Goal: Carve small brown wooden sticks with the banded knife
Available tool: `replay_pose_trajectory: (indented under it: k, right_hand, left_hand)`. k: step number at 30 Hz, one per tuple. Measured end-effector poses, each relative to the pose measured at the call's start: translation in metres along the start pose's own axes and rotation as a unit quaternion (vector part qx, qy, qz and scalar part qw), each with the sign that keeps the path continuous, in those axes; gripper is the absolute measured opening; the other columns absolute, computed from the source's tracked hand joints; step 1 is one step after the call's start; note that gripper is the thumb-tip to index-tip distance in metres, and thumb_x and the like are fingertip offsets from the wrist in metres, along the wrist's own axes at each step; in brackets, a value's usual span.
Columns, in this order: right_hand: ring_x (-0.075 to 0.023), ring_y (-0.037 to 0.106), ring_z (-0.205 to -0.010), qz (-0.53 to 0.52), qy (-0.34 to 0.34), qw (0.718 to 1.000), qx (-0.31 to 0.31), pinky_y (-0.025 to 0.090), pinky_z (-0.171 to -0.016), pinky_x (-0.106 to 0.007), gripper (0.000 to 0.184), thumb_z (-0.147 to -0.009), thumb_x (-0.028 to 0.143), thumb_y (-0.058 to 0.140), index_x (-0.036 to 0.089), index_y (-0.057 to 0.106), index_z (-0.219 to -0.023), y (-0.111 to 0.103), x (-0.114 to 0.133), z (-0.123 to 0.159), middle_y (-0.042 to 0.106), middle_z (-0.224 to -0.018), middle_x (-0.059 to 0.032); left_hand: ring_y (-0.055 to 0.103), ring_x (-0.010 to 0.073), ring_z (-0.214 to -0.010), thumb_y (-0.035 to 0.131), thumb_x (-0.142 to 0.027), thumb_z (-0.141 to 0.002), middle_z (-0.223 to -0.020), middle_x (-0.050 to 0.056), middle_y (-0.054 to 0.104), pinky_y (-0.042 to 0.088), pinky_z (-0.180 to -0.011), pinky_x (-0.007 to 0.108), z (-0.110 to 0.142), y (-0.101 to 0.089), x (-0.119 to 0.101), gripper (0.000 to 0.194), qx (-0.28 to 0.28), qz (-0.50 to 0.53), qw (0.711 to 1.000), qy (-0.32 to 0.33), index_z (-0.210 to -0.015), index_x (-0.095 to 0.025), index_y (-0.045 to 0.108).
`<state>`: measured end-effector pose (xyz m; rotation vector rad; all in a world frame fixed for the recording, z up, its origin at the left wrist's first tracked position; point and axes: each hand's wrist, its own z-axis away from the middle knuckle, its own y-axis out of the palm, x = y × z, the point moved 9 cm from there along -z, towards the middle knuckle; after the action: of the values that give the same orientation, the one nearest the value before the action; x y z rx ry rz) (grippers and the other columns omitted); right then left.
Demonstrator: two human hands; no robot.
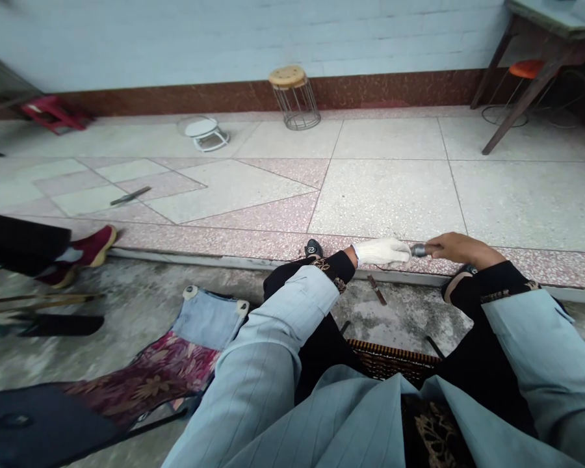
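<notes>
My left hand (381,251) wears a white glove and reaches out in front of me. Its fingers meet a small dark metal piece (418,249). My bare right hand (459,247) is closed round the other end of that piece. Both hands are held above my knees, over the edge where the terrazzo floor (385,195) meets the rough concrete (141,305). A woven cane seat (392,359) shows between my legs. A short brown stick (377,290) lies on the concrete below the hands.
A low fabric chair (175,361) stands at my left. Another person's leg and red shoe (90,250) come in from the left. On the floor lie a knife-like blade (130,195), a white stand (205,133) and a wire stool (295,97). A table (550,39) stands far right.
</notes>
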<state>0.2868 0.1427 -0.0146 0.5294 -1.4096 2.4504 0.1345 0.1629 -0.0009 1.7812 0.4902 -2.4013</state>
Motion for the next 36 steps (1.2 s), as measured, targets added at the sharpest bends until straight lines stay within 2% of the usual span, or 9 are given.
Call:
replay_pose_trajectory:
  k: [4,6,11,15,19,24,29,33,36]
  right_hand:
    - [-0.0247,0.063,-0.088,-0.116,-0.151,0.955,0.226,0.043,-0.078,-0.034,0.053,-0.08,0.05,0.071,0.015,0.077,-0.119,0.033,0.036,0.019,0.074,-0.101,-0.0094]
    - [-0.0209,0.06,-0.086,-0.186,-0.189,0.935,0.238,0.043,-0.078,-0.033,0.059,-0.081,0.051,0.073,0.016,0.073,-0.129,0.026,0.048,0.028,0.072,-0.102,-0.0078]
    - [-0.0145,0.054,-0.075,-0.374,-0.18,0.909,0.039,0.042,-0.07,-0.029,0.048,-0.081,0.044,0.078,0.019,0.073,-0.122,-0.024,0.045,0.029,0.064,-0.086,-0.002]
    - [-0.011,0.05,-0.064,-0.501,-0.137,0.847,-0.111,0.041,-0.061,-0.026,0.037,-0.075,0.044,0.083,0.017,0.072,-0.096,-0.046,0.027,0.025,0.06,-0.077,-0.0006]
    - [-0.0112,0.052,-0.062,-0.547,-0.066,0.801,-0.234,0.044,-0.058,-0.025,0.041,-0.069,0.048,0.083,0.018,0.065,-0.092,-0.054,-0.001,0.021,0.06,-0.076,-0.0011]
    - [-0.0157,0.059,-0.067,-0.315,0.051,0.898,-0.304,0.05,-0.066,-0.03,0.042,-0.088,0.04,0.053,0.014,0.064,-0.119,-0.057,-0.023,0.016,0.065,-0.085,-0.0072]
    - [-0.0273,0.064,-0.086,-0.16,0.096,0.945,-0.269,0.047,-0.077,-0.038,0.047,-0.083,0.035,0.063,0.017,0.07,-0.126,-0.047,-0.028,0.009,0.071,-0.1,-0.0136]
    - [-0.0303,0.064,-0.088,-0.092,0.08,0.979,-0.164,0.044,-0.079,-0.038,0.032,-0.072,0.026,0.075,0.019,0.081,-0.102,-0.028,-0.017,0.006,0.074,-0.094,-0.0123]
    - [-0.0249,0.064,-0.082,-0.102,0.013,0.995,0.0,0.045,-0.076,-0.033,0.028,-0.065,0.027,0.082,0.02,0.083,-0.093,-0.002,0.004,0.008,0.075,-0.086,-0.0063]
  left_hand:
    - [0.047,0.009,-0.055,0.065,-0.038,-0.084,-0.064,-0.002,0.057,0.04,-0.059,0.024,0.0,0.002,0.007,0.024,0.034,-0.011,0.999,-0.014,-0.085,-0.014,0.069]
    - [0.05,0.0091,-0.059,0.063,-0.04,-0.086,-0.069,-0.001,0.059,0.041,-0.06,0.023,-0.001,-0.003,0.005,0.026,0.026,-0.007,1.0,-0.004,-0.088,-0.014,0.068]
    - [0.055,0.0099,-0.065,0.059,-0.046,-0.092,-0.078,0.002,0.062,0.044,-0.061,0.024,-0.005,-0.021,0.002,0.034,-0.039,0.063,0.997,0.036,-0.095,-0.012,0.066]
    - [0.054,0.0083,-0.065,0.052,-0.044,-0.097,-0.074,0.0,0.057,0.045,-0.063,0.022,-0.007,-0.012,0.007,0.035,-0.007,0.071,0.997,0.04,-0.09,-0.012,0.064]
    - [0.052,0.0077,-0.064,0.052,-0.041,-0.097,-0.071,-0.001,0.056,0.044,-0.064,0.022,-0.009,0.004,0.014,0.032,0.041,0.074,0.996,0.026,-0.093,-0.012,0.064]
    - [0.046,0.0064,-0.056,0.054,-0.053,-0.095,-0.067,-0.004,0.051,0.038,-0.056,0.02,-0.007,0.017,0.013,0.041,0.102,0.058,0.993,0.01,-0.099,-0.015,0.067]
    - [0.042,0.0067,-0.052,0.064,-0.051,-0.09,-0.063,-0.004,0.052,0.033,-0.051,0.02,0.001,0.012,0.004,0.039,0.091,0.027,0.995,-0.002,-0.098,-0.014,0.07]
    - [0.043,0.007,-0.053,0.067,-0.046,-0.088,-0.062,-0.003,0.054,0.034,-0.052,0.02,0.002,0.003,-0.001,0.033,0.062,0.024,0.998,0.001,-0.088,-0.013,0.07]
    - [0.047,0.0074,-0.056,0.067,-0.042,-0.087,-0.065,-0.001,0.057,0.037,-0.054,0.021,0.002,-0.005,-0.002,0.028,0.048,0.031,0.998,0.006,-0.083,-0.014,0.068]
